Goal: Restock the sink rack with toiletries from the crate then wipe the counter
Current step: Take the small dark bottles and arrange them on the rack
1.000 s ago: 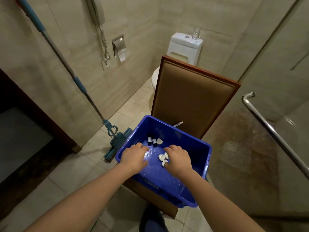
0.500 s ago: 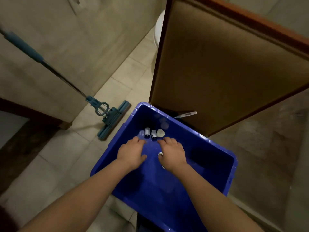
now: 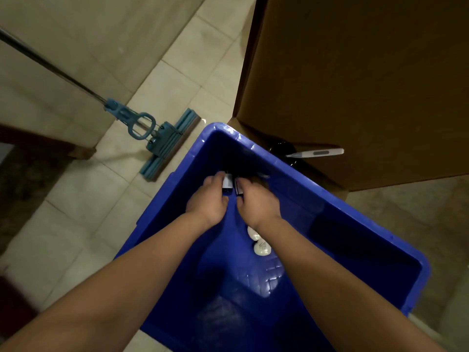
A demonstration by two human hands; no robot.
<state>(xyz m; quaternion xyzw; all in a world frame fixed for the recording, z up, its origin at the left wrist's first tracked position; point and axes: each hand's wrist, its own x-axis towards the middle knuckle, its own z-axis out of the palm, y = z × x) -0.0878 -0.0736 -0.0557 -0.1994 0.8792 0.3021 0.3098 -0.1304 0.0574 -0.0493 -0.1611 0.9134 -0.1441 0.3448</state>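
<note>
A blue plastic crate sits on a chair below me. Both my hands reach into its far end. My left hand curls its fingers round a small dark bottle with a white label. My right hand closes its fingers on a second small dark bottle right beside the first. Two white oval soaps lie on the crate floor beside my right forearm. The sink rack and counter are out of view.
The brown padded chair back rises just beyond the crate. A white thermometer-like stick lies on the seat behind the crate's rim. A teal sponge mop rests on the beige tiled floor at left, its handle leaning toward the wall.
My head has tipped down and closer to the crate. Both hands moved forward from the white soaps to the small bottles at the far end and closed on them.
</note>
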